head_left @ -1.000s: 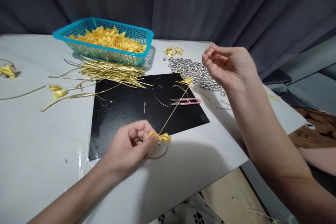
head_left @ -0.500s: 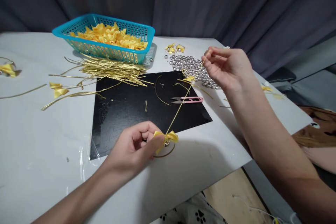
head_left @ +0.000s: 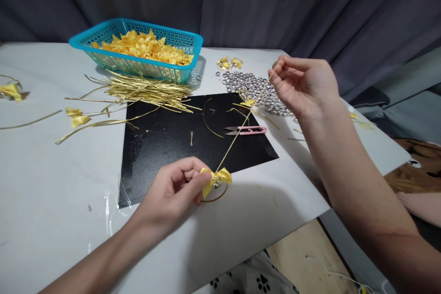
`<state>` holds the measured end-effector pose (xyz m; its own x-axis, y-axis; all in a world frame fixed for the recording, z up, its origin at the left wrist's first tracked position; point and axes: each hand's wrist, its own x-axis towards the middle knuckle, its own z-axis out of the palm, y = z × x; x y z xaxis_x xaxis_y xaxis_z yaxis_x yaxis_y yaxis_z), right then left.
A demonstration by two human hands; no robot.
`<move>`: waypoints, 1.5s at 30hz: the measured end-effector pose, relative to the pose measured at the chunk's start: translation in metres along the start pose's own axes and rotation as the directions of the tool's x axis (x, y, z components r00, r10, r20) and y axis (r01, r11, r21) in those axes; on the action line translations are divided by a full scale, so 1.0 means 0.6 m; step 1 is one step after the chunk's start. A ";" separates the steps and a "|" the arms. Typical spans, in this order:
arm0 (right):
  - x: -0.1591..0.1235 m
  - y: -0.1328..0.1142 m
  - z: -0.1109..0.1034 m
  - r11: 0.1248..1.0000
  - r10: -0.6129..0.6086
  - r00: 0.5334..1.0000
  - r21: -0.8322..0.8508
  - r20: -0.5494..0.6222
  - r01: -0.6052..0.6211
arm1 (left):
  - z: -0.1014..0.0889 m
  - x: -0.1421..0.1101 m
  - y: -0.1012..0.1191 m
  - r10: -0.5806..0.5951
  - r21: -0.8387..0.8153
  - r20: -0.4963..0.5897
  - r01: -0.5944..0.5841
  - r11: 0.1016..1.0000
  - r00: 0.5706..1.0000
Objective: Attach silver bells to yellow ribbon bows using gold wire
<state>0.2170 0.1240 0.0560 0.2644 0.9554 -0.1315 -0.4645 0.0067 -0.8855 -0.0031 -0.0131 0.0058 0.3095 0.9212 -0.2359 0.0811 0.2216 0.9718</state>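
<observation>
My left hand [head_left: 182, 179] pinches a yellow ribbon bow [head_left: 223, 176] between thumb and fingers, over the front edge of the black mat. A small silver bell [head_left: 216, 184] sits at the bow's middle, and a loop of gold cord curves beneath it. From the bow a gold cord [head_left: 237, 135] runs straight and taut, up and to the right. My right hand [head_left: 301, 85] holds the cord's far end between closed fingertips, raised above the pile of silver bells [head_left: 244, 83].
Pink-handled thread snips [head_left: 253, 130] lie on the black mat [head_left: 161, 147] among cord scraps. Behind it are a bundle of gold cords [head_left: 148, 94] and a blue basket [head_left: 138, 62] of yellow bows. Finished-looking bows [head_left: 230, 63] lie at the back. Another person's arm [head_left: 422, 209] shows at right.
My right hand has moved slightly up and to the right with the cord end. My left hand and the bow have shifted slightly up and left; more of the bow now shows.
</observation>
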 end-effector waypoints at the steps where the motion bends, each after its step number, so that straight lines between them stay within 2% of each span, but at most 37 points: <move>1: 0.000 0.000 0.000 1.000 -0.005 1.000 -0.010 0.005 0.005 | 0.000 0.000 0.000 -0.003 0.002 -0.001 0.003 1.000 1.000; 5: 0.001 -0.002 0.000 1.000 -0.011 1.000 -0.015 0.023 0.012 | 0.000 -0.001 -0.003 0.009 0.026 -0.016 -0.009 1.000 1.000; 10: -0.006 -0.015 0.000 1.000 -0.027 1.000 0.005 0.007 0.027 | 0.001 -0.005 -0.010 0.005 0.074 -0.115 0.004 0.997 0.993; 12: -0.018 -0.024 0.002 0.998 -0.039 0.998 -0.046 0.046 0.041 | 0.001 -0.006 -0.011 0.013 0.105 -0.145 0.003 0.994 0.989; 15: -0.042 -0.034 0.008 0.970 -0.092 0.984 -0.210 0.155 0.124 | 0.000 -0.008 -0.010 0.044 0.177 -0.189 -0.010 0.984 0.981; 17: -0.057 -0.036 0.016 0.931 -0.141 0.964 -0.300 0.227 0.207 | -0.007 -0.006 -0.008 0.092 0.278 -0.203 -0.033 0.960 0.975; 19: -0.067 -0.036 0.026 0.896 -0.195 0.939 -0.339 0.282 0.288 | -0.020 0.000 -0.006 0.188 0.434 -0.188 -0.090 0.896 0.964; 22: -0.071 -0.036 0.049 0.867 -0.276 0.879 -0.294 0.390 0.403 | -0.048 0.015 -0.005 0.344 0.590 -0.126 -0.208 0.780 0.930; 24: -0.064 -0.036 0.069 0.851 -0.330 0.833 -0.242 0.445 0.466 | -0.062 0.025 -0.006 0.348 0.538 -0.095 -0.246 0.806 0.933; 26: -0.047 -0.034 0.092 0.804 -0.366 0.798 -0.269 0.478 0.530 | -0.070 0.031 -0.007 0.272 0.384 -0.065 -0.227 0.895 0.960; 28: -0.022 -0.025 0.112 0.692 -0.342 0.774 -0.416 0.533 0.591 | -0.070 0.030 -0.008 0.197 0.233 -0.013 -0.188 0.954 0.980; 30: 0.009 -0.009 0.124 0.652 -0.232 0.783 -0.505 0.577 0.565 | -0.066 0.026 -0.007 0.174 0.152 0.050 -0.180 0.972 0.983; 31: 0.025 0.001 0.125 0.560 -0.115 0.799 -0.626 0.590 0.543 | -0.064 0.024 -0.006 0.175 0.139 0.079 -0.184 0.973 0.981; 32: 0.040 0.012 0.124 0.525 -0.047 0.802 -0.668 0.595 0.527 | -0.062 0.022 -0.005 0.173 0.144 0.106 -0.187 0.972 0.979; 33: 0.053 0.023 0.121 0.490 -0.017 0.811 -0.702 0.585 0.516 | -0.060 0.020 -0.004 0.170 0.159 0.128 -0.190 0.969 0.977; 36: 0.080 0.052 0.105 0.254 0.091 0.814 -0.804 0.573 0.537 | -0.057 0.017 -0.001 0.172 0.211 0.165 -0.205 0.956 0.971; 39: 0.086 0.063 0.087 0.130 0.119 0.820 -0.827 0.560 0.547 | -0.054 0.015 0.003 0.182 0.216 0.139 -0.209 0.954 0.974; 42: 0.072 0.054 0.065 0.028 0.075 0.827 -0.830 0.557 0.556 | -0.052 0.014 0.006 0.180 0.200 0.085 -0.193 0.961 0.980; 44: 0.049 0.041 0.041 -0.064 0.020 0.811 -0.808 0.585 0.585 | -0.053 0.015 0.006 0.194 0.187 0.061 -0.203 0.961 0.979; 45: 0.034 0.034 0.025 -0.158 -0.009 0.777 -0.768 0.630 0.621 | -0.053 0.015 0.006 0.202 0.183 0.053 -0.209 0.961 0.978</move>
<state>0.2004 0.1482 0.0420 -0.3226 0.9281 0.1861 0.8865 0.3651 -0.2843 -0.0303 0.0062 0.0075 0.3694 0.9286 -0.0345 0.1865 -0.0377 0.9817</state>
